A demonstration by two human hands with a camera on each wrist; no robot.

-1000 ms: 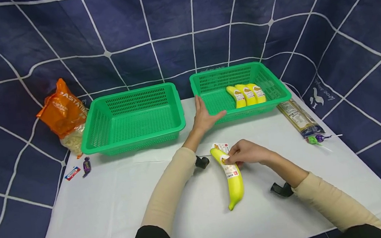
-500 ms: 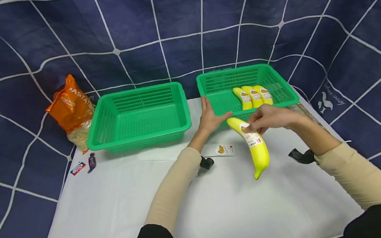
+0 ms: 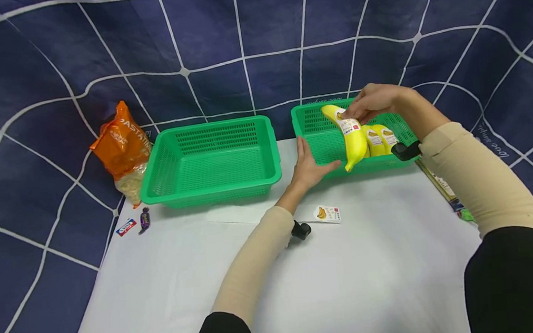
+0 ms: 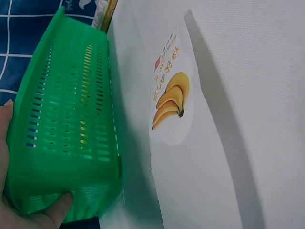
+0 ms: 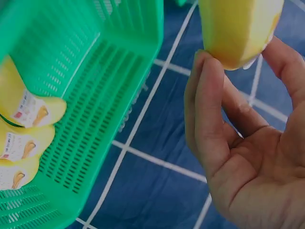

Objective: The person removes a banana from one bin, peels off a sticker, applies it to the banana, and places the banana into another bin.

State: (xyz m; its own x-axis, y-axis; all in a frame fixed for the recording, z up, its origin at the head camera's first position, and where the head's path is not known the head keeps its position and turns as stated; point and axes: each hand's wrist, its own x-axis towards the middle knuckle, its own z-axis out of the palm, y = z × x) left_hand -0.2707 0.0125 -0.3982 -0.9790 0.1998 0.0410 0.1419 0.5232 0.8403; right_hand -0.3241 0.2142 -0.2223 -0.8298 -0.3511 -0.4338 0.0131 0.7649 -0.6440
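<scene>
My right hand (image 3: 377, 98) pinches a yellow banana (image 3: 353, 140) with a white label and holds it above the right green basket (image 3: 380, 163). In the right wrist view, fingertips and thumb grip one end of it. Three labelled bananas (image 5: 33, 107) lie side by side inside the basket; the held one partly hides them in the head view. My left hand (image 3: 308, 170) touches the basket's near left corner, fingers and thumb spread. The left wrist view has its thumb (image 4: 59, 207) against the green wall. Below lies a white strip with a banana sticker (image 3: 326, 213).
Another green basket (image 3: 217, 196) stands left of the hands. An orange pasta bag (image 3: 124, 147) leans beside it, with two small wrapped sweets (image 3: 144, 219) in front. A long packet (image 3: 441, 185) and a green lollipop (image 3: 466, 215) lie at the right, partly behind the right arm.
My right hand has lifted the banana off the table and carried it forward over the right basket. The left hand stays at the basket corner. The head view has shifted slightly.
</scene>
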